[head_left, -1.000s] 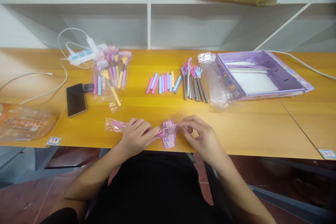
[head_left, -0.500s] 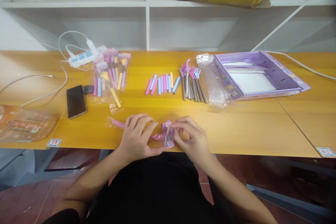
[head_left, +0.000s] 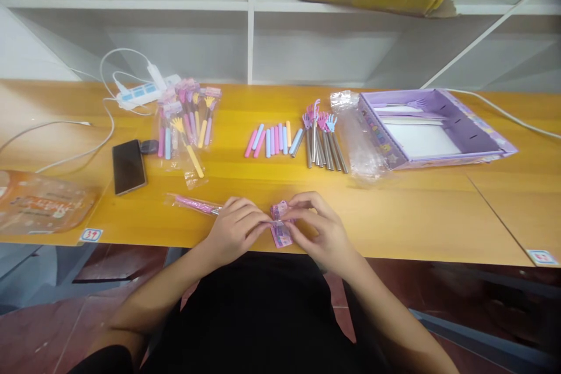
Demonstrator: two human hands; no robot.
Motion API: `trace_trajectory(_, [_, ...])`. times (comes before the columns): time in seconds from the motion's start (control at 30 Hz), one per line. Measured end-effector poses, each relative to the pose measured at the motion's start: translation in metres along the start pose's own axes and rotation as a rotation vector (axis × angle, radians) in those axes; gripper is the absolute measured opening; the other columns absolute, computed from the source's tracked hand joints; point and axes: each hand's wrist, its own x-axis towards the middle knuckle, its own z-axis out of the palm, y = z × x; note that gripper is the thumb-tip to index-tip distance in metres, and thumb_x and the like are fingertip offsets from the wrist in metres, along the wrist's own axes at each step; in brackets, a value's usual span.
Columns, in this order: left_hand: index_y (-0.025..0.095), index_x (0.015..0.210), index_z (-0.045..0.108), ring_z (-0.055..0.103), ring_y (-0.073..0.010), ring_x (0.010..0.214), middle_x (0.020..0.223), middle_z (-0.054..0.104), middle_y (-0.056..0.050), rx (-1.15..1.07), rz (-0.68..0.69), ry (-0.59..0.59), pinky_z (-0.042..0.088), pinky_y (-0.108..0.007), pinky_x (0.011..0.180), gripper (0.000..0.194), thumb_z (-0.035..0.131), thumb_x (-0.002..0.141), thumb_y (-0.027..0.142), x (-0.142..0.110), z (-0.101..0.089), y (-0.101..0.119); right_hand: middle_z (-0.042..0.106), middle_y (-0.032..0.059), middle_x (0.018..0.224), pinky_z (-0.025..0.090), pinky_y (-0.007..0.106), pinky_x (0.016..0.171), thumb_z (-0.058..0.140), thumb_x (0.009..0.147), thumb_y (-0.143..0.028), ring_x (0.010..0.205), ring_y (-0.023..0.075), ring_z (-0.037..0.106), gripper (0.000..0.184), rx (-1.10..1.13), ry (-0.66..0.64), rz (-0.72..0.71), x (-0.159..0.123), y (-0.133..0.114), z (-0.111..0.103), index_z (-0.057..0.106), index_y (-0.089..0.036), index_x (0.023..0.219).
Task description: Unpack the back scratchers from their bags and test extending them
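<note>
Near the front edge, a pink back scratcher (head_left: 197,205) lies in a clear plastic sleeve (head_left: 172,197), its head end hidden under my left hand (head_left: 239,223). Thumb and fingertips of that hand pinch the end of the sleeve. My right hand (head_left: 319,229) pinches the same end from the other side, so a strip of film stretches between both hands. Below this strip, printed pink-purple cards (head_left: 280,238) lie on the table. Beyond the hands are loose coloured handles (head_left: 272,140) in a row and several metal rods with small hand-shaped heads (head_left: 325,143).
Bagged back scratchers (head_left: 193,117) lie at the back left, by a power strip (head_left: 144,93) and a phone (head_left: 128,168). Clear empty sleeves (head_left: 362,146) lie against a purple box (head_left: 473,128) at the right. An orange bag (head_left: 44,204) is at far left.
My left hand's spread fingers have closed into a pinch on the sleeve end. The sleeved back scratcher has shifted left, and its film is now drawn between both hands above the cards.
</note>
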Motion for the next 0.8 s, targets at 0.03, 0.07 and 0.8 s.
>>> trace_trajectory(0.03, [0.022,0.109,0.074,0.069,-0.0192,0.093,0.098,0.084,-0.002,-0.003,-0.003,-0.003,0.046,-0.038,0.087,0.005,0.069,0.11,0.024,-0.0001,0.0003,-0.0003,0.065,0.01,0.123,0.063,0.047,0.099,0.071,0.104,-0.017,0.121,0.027,0.068,0.021,0.009,-0.012,-0.001,-0.0004,0.0011,-0.0005,0.078,-0.03,0.118])
trace_trajectory(0.07, [0.022,0.109,0.074,0.069,-0.0193,0.093,0.099,0.084,-0.002,-0.006,-0.008,-0.007,0.046,-0.038,0.086,0.005,0.07,0.11,0.024,-0.0003,0.0007,-0.0005,0.065,0.01,0.124,0.063,0.047,0.099,0.071,0.104,-0.016,0.121,0.027,0.068,0.021,0.016,-0.023,-0.005,-0.0007,0.0021,-0.001,0.078,-0.03,0.118])
trace_trajectory(0.8, [0.022,0.11,0.074,0.069,-0.0178,0.085,0.095,0.083,-0.001,-0.022,0.011,0.056,0.045,-0.036,0.081,0.004,0.072,0.109,0.025,-0.0008,0.0012,-0.0054,0.064,0.0112,0.122,0.063,0.046,0.089,0.075,0.099,-0.012,0.112,0.0275,0.069,0.022,-0.136,0.054,-0.131,0.0004,0.0067,-0.0078,0.075,-0.026,0.115])
